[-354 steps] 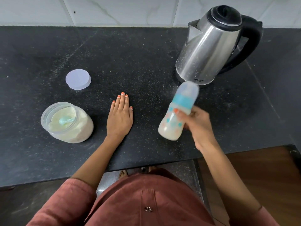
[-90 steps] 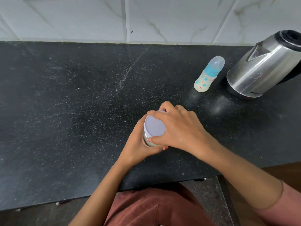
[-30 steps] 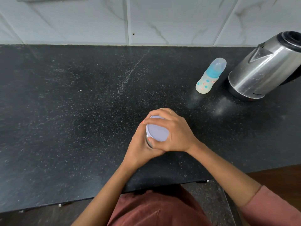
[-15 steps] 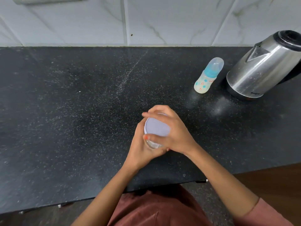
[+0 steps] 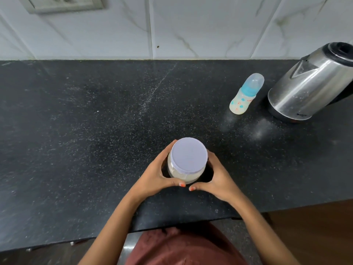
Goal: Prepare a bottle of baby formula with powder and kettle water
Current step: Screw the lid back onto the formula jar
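1. White marbled tiles [image 5: 191, 25] back your black speckled tabletop [image 5: 76, 131], and a switch plate [image 5: 63, 4] sits at the top left edge of the view.
2. Your jar [image 5: 183, 175] of pale powder stands upright on the tabletop near its front edge, about centred before you. Its lilac lid [image 5: 189, 154] is on top.
3. Your left hand [image 5: 154, 176] cups the jar's left side. Its fingers [image 5: 170, 150] curl round the glass below the lid, and its thumb lies across the front.
4. Your right hand [image 5: 219, 178] holds the right side the same way. Its fingers [image 5: 212, 155] are wrapped round the jar and partly hidden behind the lid.
5. Both thumb tips, with orange nails, come close together in front of the jar. You cannot tell whether they touch.
6. Your bottle [image 5: 244, 96] stands at the right rear, well apart from the jar and just beside the kettle [image 5: 309, 88], on its left. It holds milky liquid and wears a blue collar and a clear cap.
7. That kettle is steel with a black lid. Its spout faces left, and the right edge of the view cuts off its far side.
8. Pale smudges [image 5: 261, 131] mark the tabletop in front of the bottle and kettle.
9. Your rust-red garment [image 5: 181, 249] fills the bottom centre.
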Demonstrator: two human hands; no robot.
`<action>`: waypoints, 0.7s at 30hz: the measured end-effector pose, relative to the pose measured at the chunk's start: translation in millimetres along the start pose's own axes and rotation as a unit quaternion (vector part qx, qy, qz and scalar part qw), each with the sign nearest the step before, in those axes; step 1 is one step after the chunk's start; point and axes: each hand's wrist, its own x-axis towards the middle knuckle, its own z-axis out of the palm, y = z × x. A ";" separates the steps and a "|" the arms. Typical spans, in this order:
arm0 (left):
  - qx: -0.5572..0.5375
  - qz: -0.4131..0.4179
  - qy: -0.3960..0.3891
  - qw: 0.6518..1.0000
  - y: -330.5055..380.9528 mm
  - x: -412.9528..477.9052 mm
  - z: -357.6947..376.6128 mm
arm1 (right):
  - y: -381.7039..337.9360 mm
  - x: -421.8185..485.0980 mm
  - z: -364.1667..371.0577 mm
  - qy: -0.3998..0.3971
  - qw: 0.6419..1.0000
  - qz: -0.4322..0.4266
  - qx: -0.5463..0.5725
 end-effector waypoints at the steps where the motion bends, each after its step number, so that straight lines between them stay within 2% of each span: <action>1: 0.002 -0.003 0.007 1.000 -1.2 -0.9 0.4 | 0.7 0.1 4.4 0.012 1.000 -0.005 0.002; 7: -0.009 0.002 0.041 0.999 0.9 1.1 0.3 | 2.8 6.3 13.1 0.058 0.997 -0.022 0.034; 12: -0.040 0.016 0.072 0.996 11.9 23.3 -8.4 | -12.8 31.9 -5.6 0.038 0.998 -0.030 0.025; 21: -0.023 0.027 0.104 0.994 24.4 109.1 -35.7 | -35.3 116.7 -47.4 0.009 0.999 -0.014 0.040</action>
